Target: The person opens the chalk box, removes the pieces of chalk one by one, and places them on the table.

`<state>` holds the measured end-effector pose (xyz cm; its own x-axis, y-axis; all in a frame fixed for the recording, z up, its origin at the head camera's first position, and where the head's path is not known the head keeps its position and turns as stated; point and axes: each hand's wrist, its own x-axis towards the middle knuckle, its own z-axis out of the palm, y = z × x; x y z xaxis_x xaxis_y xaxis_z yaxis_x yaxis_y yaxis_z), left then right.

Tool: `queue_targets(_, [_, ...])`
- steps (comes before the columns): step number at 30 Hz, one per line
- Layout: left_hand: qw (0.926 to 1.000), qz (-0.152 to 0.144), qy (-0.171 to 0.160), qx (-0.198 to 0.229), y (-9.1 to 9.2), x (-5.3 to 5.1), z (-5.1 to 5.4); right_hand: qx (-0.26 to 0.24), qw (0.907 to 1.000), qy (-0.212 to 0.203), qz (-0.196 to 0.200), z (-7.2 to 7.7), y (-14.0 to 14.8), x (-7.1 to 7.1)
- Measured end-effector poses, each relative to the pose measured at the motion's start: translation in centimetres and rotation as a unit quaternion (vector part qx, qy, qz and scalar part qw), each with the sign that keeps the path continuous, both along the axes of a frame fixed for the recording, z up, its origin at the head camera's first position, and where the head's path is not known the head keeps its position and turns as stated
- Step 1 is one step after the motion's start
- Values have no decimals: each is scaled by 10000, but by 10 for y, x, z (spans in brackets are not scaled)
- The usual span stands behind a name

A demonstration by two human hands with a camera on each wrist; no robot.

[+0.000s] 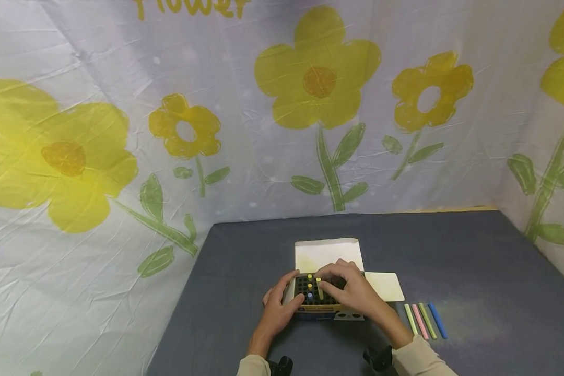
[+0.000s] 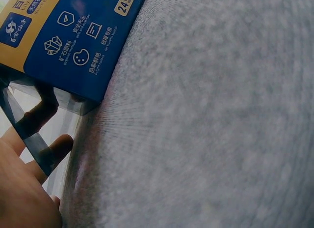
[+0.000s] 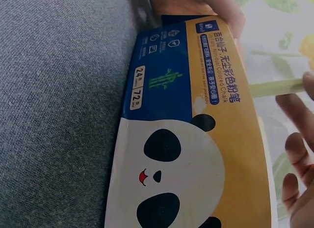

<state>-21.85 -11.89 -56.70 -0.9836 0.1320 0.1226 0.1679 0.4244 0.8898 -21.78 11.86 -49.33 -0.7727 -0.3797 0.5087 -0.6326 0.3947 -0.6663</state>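
An open chalk box (image 1: 317,308) with a panda on its front (image 3: 171,154) sits on the dark table. Its dark insert has rows of holes, and a few chalk sticks (image 1: 310,286) stand in them. My left hand (image 1: 277,308) grips the box's left end, thumb at the near edge and fingers toward the far corner. Between thumb and fingers, my right hand (image 1: 352,287) pinches a light yellow-green chalk stick (image 3: 277,88), held upright over the insert. The right hand hides the right part of the holes.
The white lid (image 1: 326,253) is folded back behind the box, and a side flap (image 1: 384,286) sticks out right. Right of the box, several chalk sticks lie in a row, including a pink one (image 1: 420,321) and a blue one (image 1: 437,320). A flower-printed cloth (image 1: 244,172) hangs behind the table.
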Motion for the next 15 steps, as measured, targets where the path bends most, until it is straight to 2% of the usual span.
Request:
queue_targets(3, [10000, -3, -2, 19, 0, 0, 0, -236, 9995, 208, -34, -1, 1, -2])
queue_targets(6, [10000, 31, -41, 14, 0, 0, 0, -519, 9984, 199, 34, -3, 2, -3])
queue_targets(10, [9999, 83, -67, -29, 0, 0, -1, -837, 9962, -174, 141, -4, 6, -4])
queue_targets(15, [9998, 153, -82, -75, 1, 1, 1, -1034, 9924, -661, 85, 1, 13, -2])
